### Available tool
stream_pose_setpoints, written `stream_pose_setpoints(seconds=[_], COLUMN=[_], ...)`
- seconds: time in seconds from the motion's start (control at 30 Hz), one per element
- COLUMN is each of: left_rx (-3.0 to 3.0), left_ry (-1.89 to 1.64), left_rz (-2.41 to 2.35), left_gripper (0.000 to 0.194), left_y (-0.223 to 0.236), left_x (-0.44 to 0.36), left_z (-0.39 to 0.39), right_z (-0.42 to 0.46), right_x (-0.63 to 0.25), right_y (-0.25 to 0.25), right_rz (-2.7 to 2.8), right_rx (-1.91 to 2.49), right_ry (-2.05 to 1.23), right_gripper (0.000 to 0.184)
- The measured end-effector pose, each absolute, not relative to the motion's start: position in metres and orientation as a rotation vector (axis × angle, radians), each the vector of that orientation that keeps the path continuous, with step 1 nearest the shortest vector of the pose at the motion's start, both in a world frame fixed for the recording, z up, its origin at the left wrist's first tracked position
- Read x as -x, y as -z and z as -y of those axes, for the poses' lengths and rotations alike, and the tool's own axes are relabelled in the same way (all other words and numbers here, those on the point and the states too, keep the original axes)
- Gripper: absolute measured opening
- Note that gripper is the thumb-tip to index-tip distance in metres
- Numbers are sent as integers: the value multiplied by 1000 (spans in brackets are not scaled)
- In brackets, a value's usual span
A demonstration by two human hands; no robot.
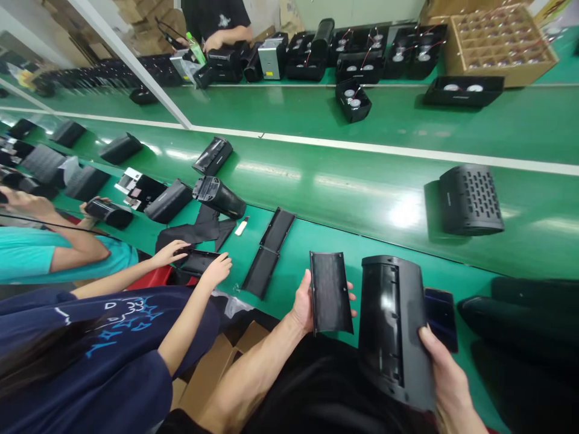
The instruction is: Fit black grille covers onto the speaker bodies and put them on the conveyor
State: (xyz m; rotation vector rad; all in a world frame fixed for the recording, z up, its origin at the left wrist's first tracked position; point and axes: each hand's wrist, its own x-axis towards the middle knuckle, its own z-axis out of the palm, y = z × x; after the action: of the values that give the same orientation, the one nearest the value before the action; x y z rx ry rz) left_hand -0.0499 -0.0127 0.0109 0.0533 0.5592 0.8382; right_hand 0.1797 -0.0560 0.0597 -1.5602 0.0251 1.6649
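Evidently, at five o'clock the left hand (304, 304) pinches a black panel (332, 292) between thumb and wrapped fingers; at four, the right hand (447, 367) presses its thumb on a black housing (380, 325), other fingers hidden. A loosened one-handed grip could drop and scuff either. Co-worker (131, 337) at eight, green bench (312, 238) beneath, gridded carton (529, 71) at two.

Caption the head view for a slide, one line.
At a green worktop, the left hand holds a black panel and the right hand a larger black housing.
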Motion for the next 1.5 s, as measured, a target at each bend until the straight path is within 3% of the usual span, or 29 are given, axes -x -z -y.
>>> stream_pose_setpoints(seconds=[0.07, 0.37, 0.57, 0.9, 1.1, 1.37, 1.5], left_rx=[-104, -1, -224, -280, -195, -108, -18], left_ry=[-853, -901, -964, -1029, -1033, -1087, -1207], left_rz=[-601, -602, -628, -632, -674, -835, -988], left_gripper=[92, 77, 54, 49, 62, 43, 41], left_y=[-12, 18, -4, -19, -15, -10, -7], left_x=[48, 30, 16, 13, 7, -1, -3], left_z=[14, 21, 12, 5, 5, -1, -8], right_z=[50, 32, 19, 8, 9, 2, 42], right_x=[-173, -161, -159, -163, -159, -164, -144], right_y=[-70, -69, -64, -61, -59, -63, -53], right_rz=[152, 806, 1345, 1481, 1588, 1557, 1365], right_rx=[1497, 1701, 1821, 1829, 1865, 1825, 1818], right_ry=[-1711, -1534, -1321, -1232, -1240, -1289, -1049], right_gripper=[95, 101, 105, 105, 102, 100, 117])
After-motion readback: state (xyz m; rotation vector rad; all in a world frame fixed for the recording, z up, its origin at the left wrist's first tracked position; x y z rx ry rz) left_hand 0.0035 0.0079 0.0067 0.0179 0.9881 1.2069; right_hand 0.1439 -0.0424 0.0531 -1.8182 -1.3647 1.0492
